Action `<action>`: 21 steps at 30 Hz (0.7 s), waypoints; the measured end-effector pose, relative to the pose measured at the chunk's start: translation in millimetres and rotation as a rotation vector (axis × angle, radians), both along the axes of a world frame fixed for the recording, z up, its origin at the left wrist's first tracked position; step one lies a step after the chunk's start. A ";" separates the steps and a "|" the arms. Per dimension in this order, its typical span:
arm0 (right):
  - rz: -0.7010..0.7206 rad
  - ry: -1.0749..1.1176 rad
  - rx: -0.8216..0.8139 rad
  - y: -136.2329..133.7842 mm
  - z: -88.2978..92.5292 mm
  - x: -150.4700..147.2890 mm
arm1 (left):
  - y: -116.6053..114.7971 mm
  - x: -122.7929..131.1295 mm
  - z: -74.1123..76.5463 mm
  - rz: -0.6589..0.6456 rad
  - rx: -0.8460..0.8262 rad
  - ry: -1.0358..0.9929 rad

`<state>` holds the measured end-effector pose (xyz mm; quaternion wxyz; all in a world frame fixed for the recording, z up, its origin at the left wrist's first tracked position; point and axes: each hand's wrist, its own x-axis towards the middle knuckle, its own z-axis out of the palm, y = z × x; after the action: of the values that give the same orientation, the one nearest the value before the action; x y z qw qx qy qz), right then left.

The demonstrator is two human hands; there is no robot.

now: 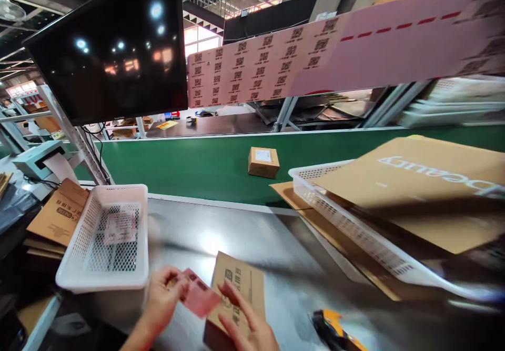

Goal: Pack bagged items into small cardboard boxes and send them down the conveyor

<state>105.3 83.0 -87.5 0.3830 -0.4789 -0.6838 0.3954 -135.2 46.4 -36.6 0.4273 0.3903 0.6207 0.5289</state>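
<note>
**Q:** What is shown at the lower centre of the view?

**A:** Two hands over a steel packing table [276, 251]. The left hand [161, 298] pinches a pink slip [199, 294], a small rectangle printed with dark squares, between thumb and fingers. The slip is slightly blurred and tilted.

**Q:** And the other hand?

**A:** The right hand [246, 314] lies beside it, fingers spread across a kraft carton [234, 293], a small brown box with black print, tilted at the table's near edge. Its grip cannot be told: the far side of the carton is hidden.

**Q:** What surrounds them?

**A:** Left of the hands, a white perforated plastic basket [101, 240] stands on the table, with a pink-and-white sheet inside it. Right of them lies a yellow-and-black handheld scanner [331, 330] — partly cut off by the frame. Beyond the table runs a green conveyor belt [177, 167], carrying one sealed parcel [263, 162].
</note>
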 end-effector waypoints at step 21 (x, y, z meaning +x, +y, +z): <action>0.181 0.023 0.017 -31.4 35.7 2.7 | -32.0 79.6 -26.4 -0.200 -0.093 -0.212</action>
<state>108.0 51.6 -51.8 0.3577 -0.4073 -0.7232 0.4280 -55.7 14.3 -63.0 0.5586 0.3719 0.5540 0.4926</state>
